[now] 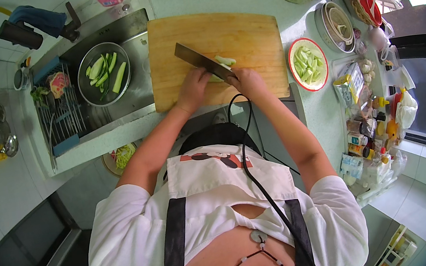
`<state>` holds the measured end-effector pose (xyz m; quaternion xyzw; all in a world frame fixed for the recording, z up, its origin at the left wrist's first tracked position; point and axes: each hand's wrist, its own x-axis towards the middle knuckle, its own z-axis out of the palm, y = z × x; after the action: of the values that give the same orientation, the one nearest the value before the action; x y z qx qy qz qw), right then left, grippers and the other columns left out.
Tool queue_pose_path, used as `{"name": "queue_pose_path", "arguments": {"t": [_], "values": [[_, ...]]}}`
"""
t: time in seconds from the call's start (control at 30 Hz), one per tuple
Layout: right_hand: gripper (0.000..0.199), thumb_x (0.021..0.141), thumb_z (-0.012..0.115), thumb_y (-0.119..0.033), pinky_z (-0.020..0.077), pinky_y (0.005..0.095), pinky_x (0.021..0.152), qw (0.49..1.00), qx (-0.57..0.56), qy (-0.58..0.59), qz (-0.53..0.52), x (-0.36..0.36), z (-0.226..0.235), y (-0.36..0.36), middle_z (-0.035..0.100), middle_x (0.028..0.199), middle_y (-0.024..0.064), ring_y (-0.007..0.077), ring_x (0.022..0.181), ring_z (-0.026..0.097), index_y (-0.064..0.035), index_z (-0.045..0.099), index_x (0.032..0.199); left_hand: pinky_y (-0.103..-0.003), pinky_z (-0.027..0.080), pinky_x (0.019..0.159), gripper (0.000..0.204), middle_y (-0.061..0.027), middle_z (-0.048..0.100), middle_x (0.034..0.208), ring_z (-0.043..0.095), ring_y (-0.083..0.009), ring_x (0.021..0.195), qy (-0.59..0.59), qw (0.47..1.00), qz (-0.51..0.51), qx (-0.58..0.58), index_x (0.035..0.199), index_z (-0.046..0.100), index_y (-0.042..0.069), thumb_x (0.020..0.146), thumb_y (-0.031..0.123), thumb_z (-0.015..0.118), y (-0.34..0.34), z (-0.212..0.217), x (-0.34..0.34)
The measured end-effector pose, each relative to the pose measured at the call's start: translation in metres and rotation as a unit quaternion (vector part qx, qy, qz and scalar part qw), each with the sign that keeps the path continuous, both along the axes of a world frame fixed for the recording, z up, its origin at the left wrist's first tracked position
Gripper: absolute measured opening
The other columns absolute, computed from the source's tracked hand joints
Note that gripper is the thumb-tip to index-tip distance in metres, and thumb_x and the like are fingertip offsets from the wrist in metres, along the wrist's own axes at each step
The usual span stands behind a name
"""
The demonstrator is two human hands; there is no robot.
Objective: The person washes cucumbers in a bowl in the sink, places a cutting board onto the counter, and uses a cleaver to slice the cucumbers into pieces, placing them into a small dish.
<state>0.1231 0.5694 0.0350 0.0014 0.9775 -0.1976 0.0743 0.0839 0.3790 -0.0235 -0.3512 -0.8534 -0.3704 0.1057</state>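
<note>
My right hand [249, 82] is closed round the handle of a wide-bladed cleaver [194, 58]. The blade slants up and to the left over a wooden cutting board [169, 34]. Close against the blade's near side, my left hand [194, 87] has its fingers curled down on a pale green vegetable piece, mostly hidden by the fingers and blade. Several cut vegetable pieces [225, 60] lie just beyond the cleaver. To the right of the board, a red-rimmed bowl [291, 62] holds pale green slices.
Left of the board is a sink [135, 25]; a metal bowl [123, 50] of green vegetable pieces sits over it beside a drying rack [59, 132]. Bottles and packets [360, 132] crowd the right counter. A black cable [244, 156] hangs between my arms.
</note>
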Motion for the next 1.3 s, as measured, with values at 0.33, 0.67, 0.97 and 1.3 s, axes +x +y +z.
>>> {"name": "queue_pose_path", "arguments": {"t": [0.33, 0.67, 0.97, 1.3], "values": [[0.018, 0.079, 0.057, -0.025, 0.0450, 0.0448, 0.062, 1.000, -0.010, -0.004, -0.022, 0.001, 0.025, 0.010, 0.060, 0.070, 0.0175, 0.0363, 0.068, 0.058, -0.0066, 0.060, 0.080, -0.037, 0.046, 0.078, 0.029, -0.0109, 0.054, 0.101, 0.049, -0.0300, 0.094, 0.070, 0.996, -0.047, -0.015, 0.097, 0.057, 0.004, 0.068, 0.002, 0.055, 0.006, 0.000, -0.007], [0.025, 0.079, 0.056, -0.028, 0.0470, 0.0458, 0.067, 0.996, -0.025, -0.087, -0.026, 0.011, 0.036, 0.013, 0.061, 0.079, 0.0202, 0.0376, 0.075, 0.059, -0.0072, 0.062, 0.092, -0.035, 0.047, 0.076, 0.021, -0.0087, 0.055, 0.100, 0.052, -0.0270, 0.091, 0.072, 0.995, -0.061, -0.039, 0.091, 0.058, 0.005, 0.070, 0.008, 0.054, -0.002, -0.008, 0.003], [0.026, 0.081, 0.055, -0.031, 0.0468, 0.0451, 0.062, 1.000, -0.015, -0.024, 0.001, 0.002, 0.002, -0.004, 0.061, 0.074, 0.0185, 0.0361, 0.071, 0.059, -0.0062, 0.060, 0.082, -0.037, 0.046, 0.073, 0.015, -0.0099, 0.055, 0.092, 0.053, -0.0273, 0.090, 0.008, 0.996, -0.073, -0.049, 0.089, 0.058, 0.005, 0.077, 0.013, 0.053, -0.005, -0.008, 0.011], [0.022, 0.080, 0.055, -0.027, 0.0459, 0.0456, 0.062, 0.999, -0.041, 0.026, -0.016, 0.003, 0.009, 0.016, 0.060, 0.072, 0.0178, 0.0367, 0.070, 0.058, -0.0058, 0.059, 0.079, -0.039, 0.042, 0.078, 0.028, -0.0192, 0.054, 0.099, 0.053, -0.0352, 0.092, -0.325, 0.945, 0.021, 0.014, 0.104, 0.055, 0.002, 0.086, 0.023, 0.047, 0.015, 0.006, -0.008]]}}
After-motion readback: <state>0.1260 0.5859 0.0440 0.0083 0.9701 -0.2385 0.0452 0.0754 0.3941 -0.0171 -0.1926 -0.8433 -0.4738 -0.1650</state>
